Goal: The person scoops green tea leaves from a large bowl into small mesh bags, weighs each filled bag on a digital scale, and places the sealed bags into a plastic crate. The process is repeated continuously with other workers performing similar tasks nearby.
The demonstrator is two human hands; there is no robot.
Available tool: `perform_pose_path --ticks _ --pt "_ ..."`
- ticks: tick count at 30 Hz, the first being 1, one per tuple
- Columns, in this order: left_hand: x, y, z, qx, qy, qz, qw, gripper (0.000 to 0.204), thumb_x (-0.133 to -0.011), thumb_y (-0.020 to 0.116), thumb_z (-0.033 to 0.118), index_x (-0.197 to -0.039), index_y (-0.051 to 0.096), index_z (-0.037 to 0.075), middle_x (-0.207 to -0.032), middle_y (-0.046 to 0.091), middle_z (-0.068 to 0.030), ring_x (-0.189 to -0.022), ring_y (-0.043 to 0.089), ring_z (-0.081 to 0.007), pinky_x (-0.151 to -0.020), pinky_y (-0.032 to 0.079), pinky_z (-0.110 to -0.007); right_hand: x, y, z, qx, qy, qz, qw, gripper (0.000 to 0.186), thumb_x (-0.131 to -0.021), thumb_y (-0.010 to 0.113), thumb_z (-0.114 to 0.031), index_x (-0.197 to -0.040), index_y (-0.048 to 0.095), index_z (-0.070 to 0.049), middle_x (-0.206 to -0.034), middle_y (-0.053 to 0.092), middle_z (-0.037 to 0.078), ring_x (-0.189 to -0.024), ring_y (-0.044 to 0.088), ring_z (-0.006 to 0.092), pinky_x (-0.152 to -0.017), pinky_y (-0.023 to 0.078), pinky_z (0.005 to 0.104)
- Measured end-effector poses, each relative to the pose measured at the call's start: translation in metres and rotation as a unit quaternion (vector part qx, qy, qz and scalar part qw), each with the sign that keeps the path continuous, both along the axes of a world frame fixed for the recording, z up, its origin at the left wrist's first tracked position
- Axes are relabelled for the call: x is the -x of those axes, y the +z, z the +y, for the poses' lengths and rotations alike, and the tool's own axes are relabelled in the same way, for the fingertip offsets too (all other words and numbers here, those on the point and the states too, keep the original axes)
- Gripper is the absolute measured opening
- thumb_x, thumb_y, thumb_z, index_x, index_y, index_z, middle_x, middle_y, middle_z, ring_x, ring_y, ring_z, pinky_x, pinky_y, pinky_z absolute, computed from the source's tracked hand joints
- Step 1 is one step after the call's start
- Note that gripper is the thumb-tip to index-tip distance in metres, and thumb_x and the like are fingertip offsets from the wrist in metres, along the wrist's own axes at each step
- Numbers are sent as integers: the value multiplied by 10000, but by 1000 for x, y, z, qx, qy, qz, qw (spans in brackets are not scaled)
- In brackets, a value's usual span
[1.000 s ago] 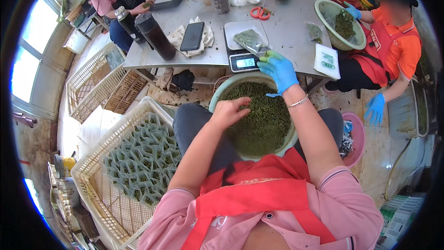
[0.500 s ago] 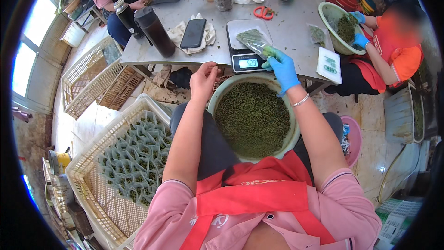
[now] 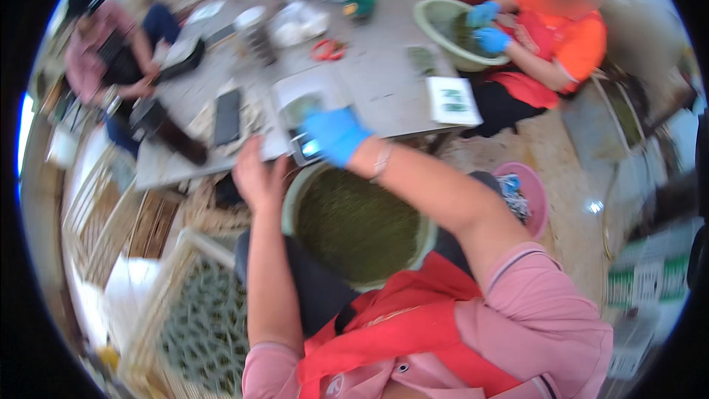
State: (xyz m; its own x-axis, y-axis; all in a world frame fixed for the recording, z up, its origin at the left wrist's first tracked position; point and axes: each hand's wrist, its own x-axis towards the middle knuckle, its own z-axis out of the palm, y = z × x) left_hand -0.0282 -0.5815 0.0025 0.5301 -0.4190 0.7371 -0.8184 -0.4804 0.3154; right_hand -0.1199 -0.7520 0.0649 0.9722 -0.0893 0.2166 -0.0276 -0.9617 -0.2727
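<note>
The bag (image 3: 301, 109) lies, blurred, on the scale (image 3: 331, 87) at the near edge of the table (image 3: 384, 100). The gloved right hand (image 3: 336, 137) covers its near end; I cannot tell whether the fingers pinch it. The bare left hand (image 3: 260, 177), thumb and fingers spread, hovers left of the scale. The tub (image 3: 427, 242) of green bits sits nearer, the phone (image 3: 227, 117) left, the scissors (image 3: 327, 49) farther off.

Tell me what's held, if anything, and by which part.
Right hand is at the near end of the bag; blur hides whether it grips. Left hand looks empty.
</note>
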Motion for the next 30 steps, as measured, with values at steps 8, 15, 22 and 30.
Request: perform_pose_path --ticks 8,15,22,30 --pt "-9 -34 6 -78 61 205 974 398 -762 629 309 -1079 564 77 -709 627 -179 -671 605 -377 -585 464 -437 -24 0 75 26 -23 -49 998 175 -774 543 -180 -760 638 -34 -699 641 142 -598 638 283 -511 501 386" --pt "-4 -29 12 -96 54 196 974 482 -775 625 244 -1221 507 105 -775 644 -173 -699 621 -346 -587 479 -400 -30 9 84 46 30 138 989 190 -739 612 -189 -881 701 -100 -930 675 105 -842 654 266 -685 514 381" --pt "12 -19 3 -95 15 166 981 478 -754 614 207 -1220 526 149 -884 644 -165 -735 623 -339 -612 490 -386 -23 -34 70 33 21 55 998 179 -765 536 -149 -838 655 -36 -830 647 162 -743 647 314 -597 507 411" --pt "0 -12 5 76 39 376 923 458 -759 701 283 -1148 560 86 -948 667 -128 -837 647 -219 -738 481 -311 61 -3 -35 -656 -60 -106 744 429 -805 564 -38 -1230 505 -31 -964 615 111 -760 621 164 -716 520 291"
